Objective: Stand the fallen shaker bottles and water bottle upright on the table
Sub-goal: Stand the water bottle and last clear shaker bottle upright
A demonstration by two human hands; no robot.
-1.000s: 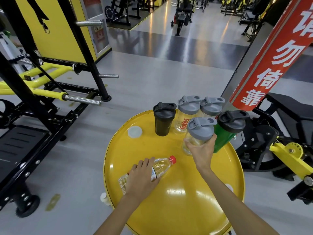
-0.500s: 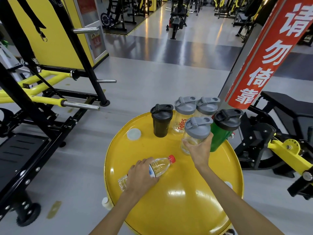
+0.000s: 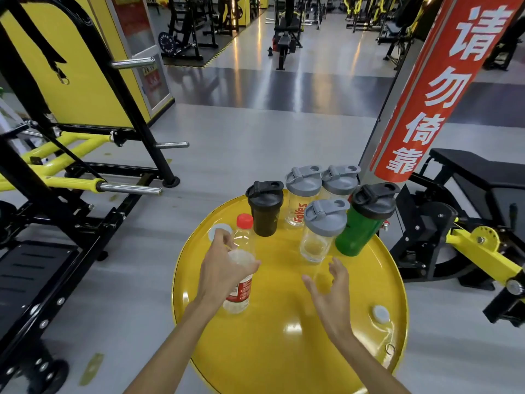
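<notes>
Lifted off its side since the earlier frames, the water bottle [image 3: 241, 268] now stands nearly upright near the left edge of the round yellow table [image 3: 284, 351], red cap up and its long axis close to vertical, with a slight lean. Its base looks set on the tabletop, though the contact is hard to confirm. The left hand [image 3: 224, 268] reaches in from the near edge with the forearm angled up and right, fingers wrapped around the bottle's middle, above the red label. The right hand [image 3: 331, 288] has let go of the clear shaker [image 3: 319, 231] it held before and now hovers just short of it, fingers spread and curled, palm facing left, gripping nothing. That grey-lidded clear shaker stands upright near the far right of the table, just beside the green shaker [image 3: 360, 223]. Behind them, along the far edge, the black shaker [image 3: 265, 211] and two more grey-lidded clear shakers [image 3: 301, 200] stand upright as before
</notes>
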